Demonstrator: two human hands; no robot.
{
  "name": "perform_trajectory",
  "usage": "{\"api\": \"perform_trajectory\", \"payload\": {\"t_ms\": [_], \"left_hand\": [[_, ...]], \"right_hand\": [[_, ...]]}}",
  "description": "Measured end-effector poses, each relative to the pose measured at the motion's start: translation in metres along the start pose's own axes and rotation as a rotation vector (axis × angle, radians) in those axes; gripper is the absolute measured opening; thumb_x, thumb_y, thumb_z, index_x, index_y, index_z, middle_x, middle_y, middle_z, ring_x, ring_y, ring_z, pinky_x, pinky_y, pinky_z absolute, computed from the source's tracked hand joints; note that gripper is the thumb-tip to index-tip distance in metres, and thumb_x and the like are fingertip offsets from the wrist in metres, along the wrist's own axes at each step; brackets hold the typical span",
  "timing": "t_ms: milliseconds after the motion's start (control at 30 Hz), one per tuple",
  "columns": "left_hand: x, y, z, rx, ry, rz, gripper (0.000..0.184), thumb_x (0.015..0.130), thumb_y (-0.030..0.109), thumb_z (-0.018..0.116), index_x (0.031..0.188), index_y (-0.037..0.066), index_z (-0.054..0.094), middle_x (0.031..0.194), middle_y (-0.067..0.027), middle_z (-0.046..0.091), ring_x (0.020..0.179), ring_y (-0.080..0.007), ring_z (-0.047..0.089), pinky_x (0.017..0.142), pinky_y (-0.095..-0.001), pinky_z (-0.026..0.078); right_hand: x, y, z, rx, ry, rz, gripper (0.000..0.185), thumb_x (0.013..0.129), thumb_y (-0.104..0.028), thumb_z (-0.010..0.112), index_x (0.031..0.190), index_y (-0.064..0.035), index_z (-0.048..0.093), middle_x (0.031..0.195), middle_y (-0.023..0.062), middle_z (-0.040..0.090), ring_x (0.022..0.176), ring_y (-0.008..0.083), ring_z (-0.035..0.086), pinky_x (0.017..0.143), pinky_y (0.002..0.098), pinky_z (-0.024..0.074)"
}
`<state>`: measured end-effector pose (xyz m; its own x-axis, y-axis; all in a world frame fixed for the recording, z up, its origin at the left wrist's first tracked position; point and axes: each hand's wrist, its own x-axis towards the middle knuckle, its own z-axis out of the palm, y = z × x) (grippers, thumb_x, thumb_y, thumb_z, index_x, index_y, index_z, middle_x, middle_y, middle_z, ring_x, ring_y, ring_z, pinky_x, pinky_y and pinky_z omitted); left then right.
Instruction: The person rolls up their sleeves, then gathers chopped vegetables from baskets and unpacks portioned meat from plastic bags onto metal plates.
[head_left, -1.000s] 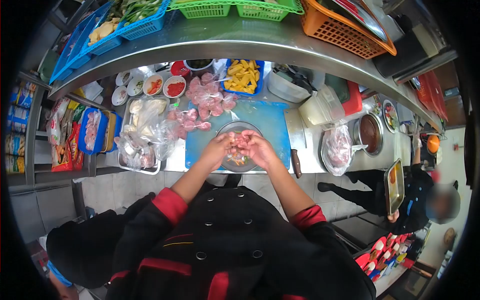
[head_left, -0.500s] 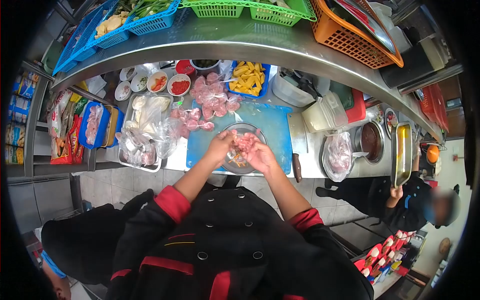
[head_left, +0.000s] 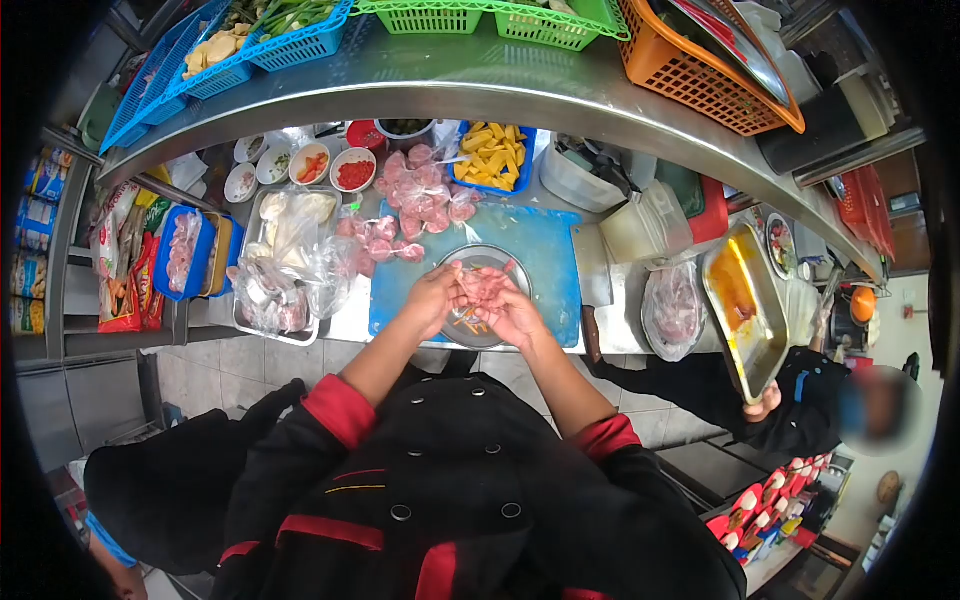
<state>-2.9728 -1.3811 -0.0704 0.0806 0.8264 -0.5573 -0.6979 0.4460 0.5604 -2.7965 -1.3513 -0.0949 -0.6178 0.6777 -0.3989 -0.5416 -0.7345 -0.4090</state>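
Observation:
Over a round metal bowl (head_left: 522, 318), my left hand (head_left: 435, 302) is closed, its fingertips pinching a small clear plastic bag with pink raw meat (head_left: 482, 285). My right hand (head_left: 512, 312) is turned palm up, its curled fingers holding the same bag from the other side. The fingers partly hide the bag's contents. Orange-brown strips (head_left: 468, 324) lie in the bowl below. The bowl stands on a blue cutting board (head_left: 556, 285). Several knotted bags of pink meat (head_left: 420, 195) are heaped at the board's back left corner.
A cleaver (head_left: 592, 275) lies right of the board. Left stands a metal tray (head_left: 318, 325) with bagged food; behind are small bowls (head_left: 352, 170) and a blue basket of yellow pieces (head_left: 490, 158). On the right, a co-worker (head_left: 800, 400) holds a steel pan (head_left: 748, 315). A steel shelf (head_left: 450, 85) overhangs.
My hands stay over the bowl, and the meat between them looks less bunched up. The co-worker's pan has moved left, closer to the counter, and tilts so its inside shows.

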Motion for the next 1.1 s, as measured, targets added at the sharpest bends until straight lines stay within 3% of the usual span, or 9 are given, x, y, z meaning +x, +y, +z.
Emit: {"api": "perform_trajectory", "payload": {"t_ms": [67, 200, 267, 467, 567, 700, 800, 967, 1100], "left_hand": [[0.0, 0.005, -0.004, 0.367, -0.017, 0.018, 0.022, 0.101, 0.032, 0.053, 0.1, 0.011, 0.06, 0.093, -0.0012, 0.067, 0.083, -0.0111, 0.062, 0.076, -0.0278, 0.046], [0.006, -0.003, -0.011, 0.466, -0.037, 0.064, 0.024, 0.1, 0.035, 0.056, 0.097, 0.012, 0.061, 0.089, 0.0009, 0.067, 0.082, -0.0093, 0.061, 0.076, -0.0262, 0.044], [0.006, -0.005, -0.013, 0.497, 0.115, 0.129, 0.023, 0.1, 0.033, 0.057, 0.097, 0.01, 0.06, 0.089, -0.0002, 0.067, 0.079, -0.009, 0.06, 0.072, -0.0263, 0.045], [0.001, 0.006, -0.009, 0.263, 0.109, 0.056, 0.022, 0.1, 0.031, 0.057, 0.096, 0.009, 0.061, 0.093, -0.0021, 0.068, 0.079, -0.01, 0.062, 0.065, -0.0238, 0.047], [-0.006, 0.01, -0.002, 0.32, -0.032, 0.114, 0.021, 0.1, 0.027, 0.057, 0.097, 0.007, 0.062, 0.097, -0.0029, 0.069, 0.084, -0.0108, 0.064, 0.072, -0.025, 0.049], [-0.003, 0.004, -0.008, 0.492, -0.051, 0.129, 0.018, 0.1, 0.023, 0.056, 0.099, 0.006, 0.062, 0.1, -0.0041, 0.068, 0.086, -0.0118, 0.064, 0.079, -0.0266, 0.049], [-0.003, 0.005, -0.007, 0.357, -0.073, 0.174, 0.016, 0.1, 0.021, 0.056, 0.1, 0.006, 0.062, 0.1, -0.004, 0.068, 0.089, -0.0119, 0.064, 0.083, -0.0274, 0.049], [0.004, 0.001, -0.012, 0.12, -0.175, 0.133, 0.015, 0.1, 0.016, 0.055, 0.104, 0.004, 0.06, 0.103, -0.0077, 0.068, 0.093, -0.0142, 0.064, 0.083, -0.0277, 0.05], [-0.004, 0.002, -0.005, 0.118, -0.166, 0.105, 0.013, 0.1, 0.015, 0.054, 0.106, 0.006, 0.059, 0.105, -0.008, 0.067, 0.096, -0.0156, 0.064, 0.086, -0.0301, 0.049]], "right_hand": [[-0.007, -0.01, 0.017, -0.141, 0.102, 0.087, 0.023, 0.09, -0.009, 0.063, 0.113, -0.0099, 0.057, 0.101, 0.0055, 0.065, 0.085, 0.016, 0.064, 0.07, 0.0316, 0.0509], [0.008, -0.001, 0.007, -0.342, 0.131, 0.092, 0.022, 0.089, -0.006, 0.064, 0.11, -0.0112, 0.057, 0.101, 0.0054, 0.065, 0.086, 0.0166, 0.064, 0.071, 0.0322, 0.0511], [0.01, 0.001, 0.004, -0.255, 0.113, 0.034, 0.02, 0.088, -0.005, 0.066, 0.105, -0.0114, 0.057, 0.098, 0.0044, 0.064, 0.086, 0.0164, 0.064, 0.071, 0.0315, 0.051], [0.007, 0.003, -0.005, 0.054, -0.027, -0.051, 0.018, 0.087, -0.008, 0.07, 0.098, -0.0107, 0.056, 0.098, 0.0058, 0.065, 0.086, 0.0161, 0.064, 0.073, 0.0312, 0.0511], [0.006, 0.001, 0.004, -0.059, 0.086, 0.021, 0.016, 0.089, -0.012, 0.071, 0.097, -0.0114, 0.056, 0.099, 0.0061, 0.065, 0.086, 0.0155, 0.064, 0.071, 0.0311, 0.0524], [0.013, 0.003, -0.002, -0.178, 0.122, 0.025, 0.016, 0.09, -0.016, 0.071, 0.097, -0.0113, 0.058, 0.098, 0.0049, 0.066, 0.086, 0.0137, 0.065, 0.069, 0.0285, 0.0534], [0.009, 0.002, 0.005, -0.258, 0.086, 0.0, 0.016, 0.09, -0.015, 0.071, 0.1, -0.0104, 0.059, 0.096, 0.0046, 0.067, 0.085, 0.0126, 0.065, 0.067, 0.0255, 0.0539], [0.004, 0.0, 0.013, -0.075, 0.159, 0.039, 0.015, 0.09, -0.011, 0.068, 0.103, -0.0066, 0.06, 0.095, 0.0056, 0.067, 0.08, 0.0135, 0.066, 0.07, 0.025, 0.055], [0.011, 0.008, -0.007, -0.142, 0.13, 0.007, 0.012, 0.091, -0.007, 0.064, 0.102, -0.0053, 0.06, 0.095, 0.007, 0.066, 0.082, 0.0155, 0.066, 0.071, 0.0258, 0.0547]]}}
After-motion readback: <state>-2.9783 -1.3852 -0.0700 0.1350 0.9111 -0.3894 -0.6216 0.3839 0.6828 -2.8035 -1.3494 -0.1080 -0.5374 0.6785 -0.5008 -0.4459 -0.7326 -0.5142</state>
